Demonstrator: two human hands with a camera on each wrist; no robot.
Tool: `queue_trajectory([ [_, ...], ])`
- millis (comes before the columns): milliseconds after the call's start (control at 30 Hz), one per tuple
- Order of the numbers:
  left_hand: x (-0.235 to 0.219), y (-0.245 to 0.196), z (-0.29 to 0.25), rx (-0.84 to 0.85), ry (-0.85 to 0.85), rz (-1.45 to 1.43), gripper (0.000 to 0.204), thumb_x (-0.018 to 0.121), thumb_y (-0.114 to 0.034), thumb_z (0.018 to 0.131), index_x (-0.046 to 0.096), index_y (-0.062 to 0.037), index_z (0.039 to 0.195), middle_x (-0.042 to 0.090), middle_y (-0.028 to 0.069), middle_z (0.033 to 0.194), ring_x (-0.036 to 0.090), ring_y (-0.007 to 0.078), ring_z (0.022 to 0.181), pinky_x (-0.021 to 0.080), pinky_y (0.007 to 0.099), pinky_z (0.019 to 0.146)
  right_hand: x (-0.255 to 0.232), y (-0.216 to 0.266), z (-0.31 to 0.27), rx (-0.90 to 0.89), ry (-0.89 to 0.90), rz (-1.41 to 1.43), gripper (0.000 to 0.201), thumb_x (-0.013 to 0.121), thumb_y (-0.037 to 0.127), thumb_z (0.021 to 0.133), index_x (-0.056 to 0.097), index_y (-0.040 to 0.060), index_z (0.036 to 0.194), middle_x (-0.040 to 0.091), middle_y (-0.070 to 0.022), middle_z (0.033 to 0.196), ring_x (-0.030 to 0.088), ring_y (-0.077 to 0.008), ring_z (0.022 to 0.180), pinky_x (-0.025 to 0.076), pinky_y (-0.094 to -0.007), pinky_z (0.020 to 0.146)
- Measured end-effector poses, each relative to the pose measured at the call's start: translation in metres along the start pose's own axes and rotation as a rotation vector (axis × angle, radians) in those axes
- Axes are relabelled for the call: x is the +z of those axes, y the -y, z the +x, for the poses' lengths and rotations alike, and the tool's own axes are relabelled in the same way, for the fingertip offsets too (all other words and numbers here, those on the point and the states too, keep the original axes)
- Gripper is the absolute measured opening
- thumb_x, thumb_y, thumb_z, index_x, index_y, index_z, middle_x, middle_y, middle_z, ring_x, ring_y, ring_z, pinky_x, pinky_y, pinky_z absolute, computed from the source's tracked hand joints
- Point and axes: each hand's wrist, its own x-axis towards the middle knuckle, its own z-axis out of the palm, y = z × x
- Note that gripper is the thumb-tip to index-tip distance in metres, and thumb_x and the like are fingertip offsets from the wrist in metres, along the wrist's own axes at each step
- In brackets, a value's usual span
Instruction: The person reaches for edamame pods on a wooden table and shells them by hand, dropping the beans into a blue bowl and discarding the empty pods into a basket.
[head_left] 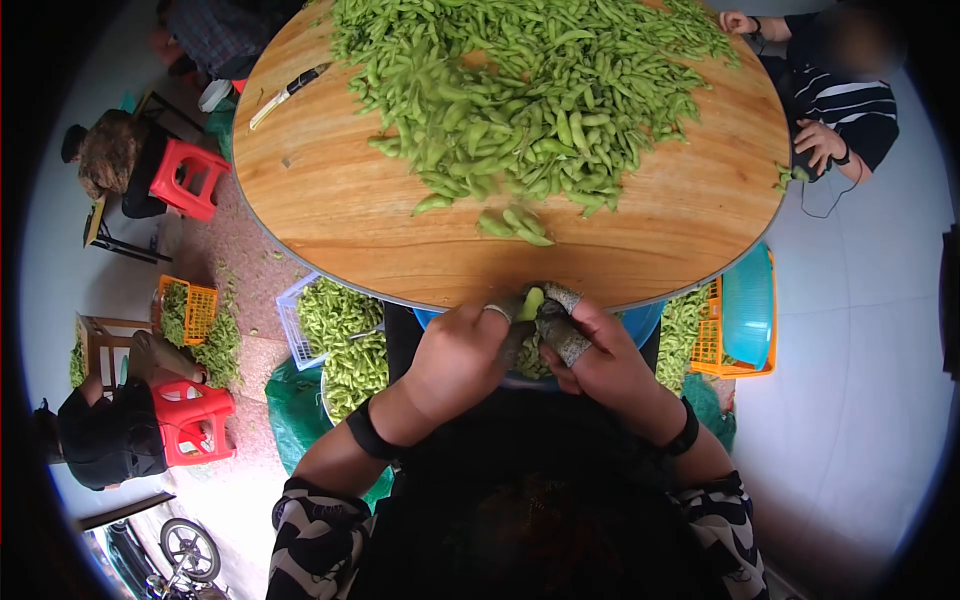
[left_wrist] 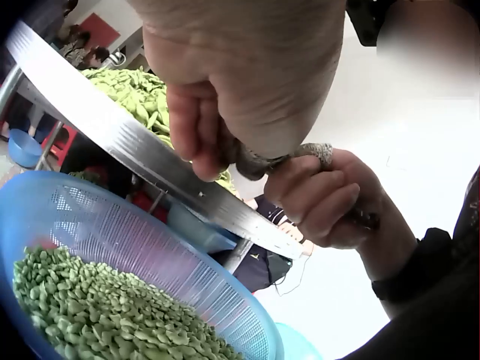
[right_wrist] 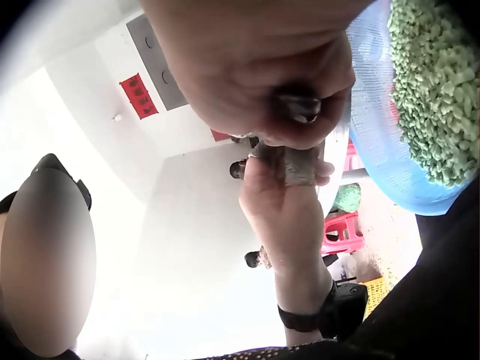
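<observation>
In the head view both hands meet at the table's near edge, fingertips close together around a green soybean pod [head_left: 533, 300]. My left hand [head_left: 445, 350] pinches the pod between covered fingertips. My right hand [head_left: 610, 360], also with grey finger covers, curls round a slim dark handle whose shiny end [right_wrist: 304, 109] pokes out of the fist; the rest of it is hidden. Below the hands stands a blue perforated basket [left_wrist: 180, 244] with shelled green beans [left_wrist: 112, 307] in it. A large heap of pods [head_left: 540, 110] covers the table's far part, with a few loose pods [head_left: 515, 224] nearer.
The round wooden table [head_left: 340, 200] has a metal-banded edge. A knife [head_left: 288, 97] lies at its left. Crates of pods [head_left: 335, 315] flank my legs, with a green sack [head_left: 295, 410] at left. Another person [head_left: 845, 110] sits at right; others sit at left by red stools [head_left: 190, 180].
</observation>
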Motion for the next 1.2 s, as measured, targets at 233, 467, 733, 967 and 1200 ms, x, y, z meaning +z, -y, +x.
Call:
queue_trajectory([
  [233, -0.003, 0.001, -0.002, -0.726, 0.166, -1.343, 0.01, 0.054, -0.01, 0.095, 0.059, -0.003, 0.1, 0.058, 0.0063, 0.074, 0.056, 0.0163, 0.062, 0.045, 0.0271, 0.059, -0.008, 0.0, -0.012, 0.129, 0.045, 0.25, 0.031, 0.051, 0.004, 0.092, 0.051, 0.0114, 0.122, 0.055, 0.002, 0.077, 0.045, -0.0048, 0.057, 0.036, -0.0198, 0.05],
  [467, -0.011, -0.005, -0.001, -0.489, 0.342, -0.889, 0.019, 0.051, -0.002, 0.093, 0.058, -0.0004, 0.111, 0.058, 0.0054, 0.078, 0.054, 0.0133, 0.069, 0.046, 0.0276, 0.066, -0.02, -0.014, -0.002, -0.503, -0.231, -0.658, 0.051, 0.074, 0.017, 0.081, 0.053, 0.0061, 0.126, 0.064, -0.0037, 0.088, 0.057, -0.0108, 0.066, 0.047, -0.0248, 0.059],
  [733, -0.021, -0.006, -0.013, -0.411, 0.424, -0.725, 0.026, 0.054, -0.001, 0.087, 0.058, -0.0019, 0.113, 0.062, 0.0176, 0.094, 0.062, 0.034, 0.087, 0.049, 0.0367, 0.076, -0.004, -0.019, 0.002, -0.593, -0.173, -0.982, 0.028, 0.072, 0.015, 0.071, 0.056, -0.0002, 0.087, 0.062, -0.0171, 0.081, 0.063, -0.0362, 0.073, 0.052, -0.0405, 0.063],
  [967, -0.022, -0.008, -0.032, -0.338, 0.288, -0.529, 0.015, 0.057, -0.005, 0.087, 0.061, -0.0012, 0.101, 0.062, 0.0203, 0.091, 0.06, 0.0396, 0.085, 0.05, 0.0396, 0.073, 0.001, -0.025, -0.001, -0.541, -0.181, -1.117, 0.023, 0.067, 0.007, 0.067, 0.058, 0.0014, 0.087, 0.059, -0.0159, 0.078, 0.061, -0.0366, 0.07, 0.05, -0.0436, 0.059],
  [1200, -0.015, 0.002, -0.034, -0.428, 0.155, -0.4, 0.007, 0.063, -0.006, 0.086, 0.063, -0.0001, 0.09, 0.063, 0.0186, 0.081, 0.062, 0.0321, 0.073, 0.049, 0.0348, 0.064, 0.009, -0.009, -0.012, -0.705, -0.279, -1.194, 0.026, 0.068, 0.006, 0.071, 0.06, 0.0027, 0.096, 0.06, -0.0149, 0.09, 0.062, -0.0357, 0.07, 0.052, -0.0409, 0.057],
])
